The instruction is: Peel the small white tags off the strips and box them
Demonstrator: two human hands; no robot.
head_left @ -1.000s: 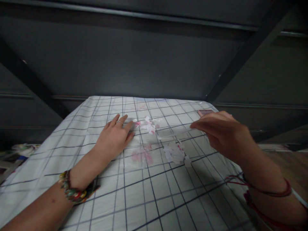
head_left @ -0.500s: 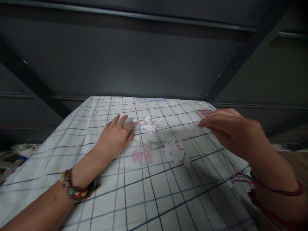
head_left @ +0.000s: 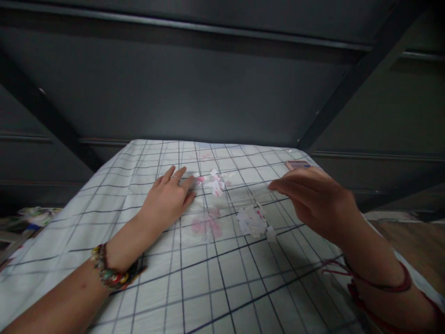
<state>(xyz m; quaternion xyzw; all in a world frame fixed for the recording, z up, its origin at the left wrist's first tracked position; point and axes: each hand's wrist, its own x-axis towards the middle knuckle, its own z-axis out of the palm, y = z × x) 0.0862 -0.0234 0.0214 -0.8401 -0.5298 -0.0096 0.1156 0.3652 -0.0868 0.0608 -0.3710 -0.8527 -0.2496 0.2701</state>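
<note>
My left hand [head_left: 170, 192] lies flat on the checked cloth with its fingers apart. Its fingertips are beside a small cluster of white and pink paper scraps [head_left: 217, 185]. My right hand [head_left: 309, 199] is raised over the cloth at the right, thumb and fingers pinched together. From that pinch a thin, pale, see-through strip [head_left: 245, 199] runs leftward; its exact kind is too faint to make out. Below it sits a larger heap of white paper scraps [head_left: 251, 221]. A clear sheet with a pink flower-like print [head_left: 206, 226] lies between the heap and my left hand.
The white cloth with dark grid lines [head_left: 156, 287] covers the surface. A phone [head_left: 297, 164] lies near the far right edge, partly behind my right hand. Dark panels [head_left: 194, 88] rise at the back. Blurred items [head_left: 38, 218] are at the far left, below the surface.
My right hand has moved left with the thin strip, so its fingertips are nearer the paper scraps. The left hand keeps its place.
</note>
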